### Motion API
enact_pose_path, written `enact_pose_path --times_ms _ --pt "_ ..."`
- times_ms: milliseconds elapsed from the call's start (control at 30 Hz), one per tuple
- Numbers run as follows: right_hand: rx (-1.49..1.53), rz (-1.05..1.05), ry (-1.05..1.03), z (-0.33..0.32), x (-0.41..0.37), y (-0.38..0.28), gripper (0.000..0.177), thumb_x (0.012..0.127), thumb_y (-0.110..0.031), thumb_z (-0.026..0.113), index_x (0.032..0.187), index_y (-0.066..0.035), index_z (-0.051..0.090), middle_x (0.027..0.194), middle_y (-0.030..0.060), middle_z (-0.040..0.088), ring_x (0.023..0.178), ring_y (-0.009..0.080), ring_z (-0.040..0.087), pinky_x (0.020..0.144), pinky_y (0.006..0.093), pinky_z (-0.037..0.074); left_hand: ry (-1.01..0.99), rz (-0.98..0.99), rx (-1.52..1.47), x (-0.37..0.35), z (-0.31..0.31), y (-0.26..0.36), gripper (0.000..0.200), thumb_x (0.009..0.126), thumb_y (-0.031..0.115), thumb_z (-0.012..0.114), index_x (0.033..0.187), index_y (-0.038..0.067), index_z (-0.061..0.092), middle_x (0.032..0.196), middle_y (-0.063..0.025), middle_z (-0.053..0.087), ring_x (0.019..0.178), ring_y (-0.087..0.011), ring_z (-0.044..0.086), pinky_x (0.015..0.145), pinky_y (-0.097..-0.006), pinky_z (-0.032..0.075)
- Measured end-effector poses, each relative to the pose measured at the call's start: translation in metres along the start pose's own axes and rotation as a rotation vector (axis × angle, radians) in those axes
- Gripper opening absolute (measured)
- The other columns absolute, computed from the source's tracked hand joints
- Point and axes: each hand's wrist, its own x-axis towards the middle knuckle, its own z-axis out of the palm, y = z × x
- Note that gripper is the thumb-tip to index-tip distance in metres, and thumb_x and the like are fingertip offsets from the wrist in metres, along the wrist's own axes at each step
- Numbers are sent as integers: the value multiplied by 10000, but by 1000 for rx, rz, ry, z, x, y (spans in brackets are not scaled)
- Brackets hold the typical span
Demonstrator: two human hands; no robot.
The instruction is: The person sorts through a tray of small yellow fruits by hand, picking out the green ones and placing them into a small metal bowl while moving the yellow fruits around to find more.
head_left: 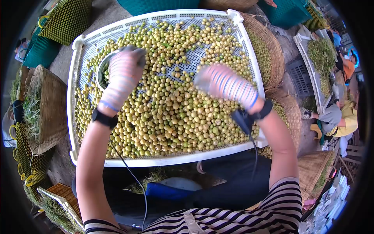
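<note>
My left hand (pixel 125 70), in a striped glove with grey fingertips, is at a round metal bowl (pixel 100 73) and covers much of it. Its fingers curl over the bowl's far right side; the grip is partly hidden. Small round yellow-green fruits (pixel 167 113) lie spread over a white mesh tray (pixel 163 160). Above the tray's right half, my right hand (pixel 224 82), gloved the same way, hovers close over the fruits. Motion smears its fingers, so their pose and anything in them do not show.
Wicker baskets of fruit (pixel 272 50) stand right of the tray. On the left are a wicker basket (pixel 54 105) with greens and a yellow-black woven basket (pixel 70 21). A blue container (pixel 167 191) sits below the tray. Cables hang from both wrists. Other people are at the far right.
</note>
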Motion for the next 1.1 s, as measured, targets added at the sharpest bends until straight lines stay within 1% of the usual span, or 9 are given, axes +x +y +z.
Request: enact_pose_path --times_ms 33,67,233,467,567,667,867,967,1100 --pt "-118 -226 315 1 22 46 146 783 -159 611 903 -120 685 894 96 657 798 275 628 740 375 509 -1 45 -32 12 11 10 155 765 158 634 915 145 672 899 -80 628 860 -286 593 760 -392 486" --pt "-88 -171 452 -7 28 61 160 770 -125 610 908 -119 692 907 97 654 812 288 625 758 376 505 -3 91 -62 23 23 21 144 771 159 627 906 139 675 839 -83 630 813 -286 600 733 -389 492" --pt "-362 110 173 -6 57 64 169 773 -156 600 911 -139 695 859 95 664 827 286 632 748 409 509 -250 81 -5 61 59 76 187 817 213 563 951 154 680 876 -105 646 860 -304 608 767 -407 495" --pt "-525 41 157 0 61 51 141 764 -94 565 842 -35 667 803 145 648 799 337 636 693 414 525 -391 49 194 91 104 90 199 811 276 594 911 124 677 907 -122 651 894 -297 620 767 -417 503" --pt "-392 138 160 -16 63 47 145 740 -118 583 838 -36 652 817 150 646 801 324 634 732 396 520 -511 25 195 99 98 103 211 758 138 646 954 74 688 985 -117 668 910 -274 647 743 -387 528" --pt "-125 110 327 -41 75 67 250 775 -188 594 988 -86 673 980 143 658 936 303 627 808 395 505 -395 -27 203 101 110 106 191 775 129 622 945 81 691 963 -115 674 888 -272 654 706 -391 531" --pt "-292 370 259 -36 119 58 273 789 -221 610 1013 -76 665 1049 125 645 975 294 621 847 409 494 -415 -62 120 91 104 101 234 771 210 620 937 57 683 935 -105 681 859 -275 657 693 -406 521" --pt "-134 236 305 -32 121 68 275 742 -250 647 948 -72 686 958 163 661 889 278 647 783 373 512 -196 -375 -837 67 99 86 219 807 199 600 909 5 617 746 -93 653 714 -228 646 599 -325 506" --pt "251 -152 293 -28 94 56 248 714 -253 678 869 -59 680 772 96 669 696 189 633 676 311 504 -205 -1034 -2000 40 87 76 167 897 130 481 987 -5 520 951 -152 577 716 -239 613 568 -331 516"
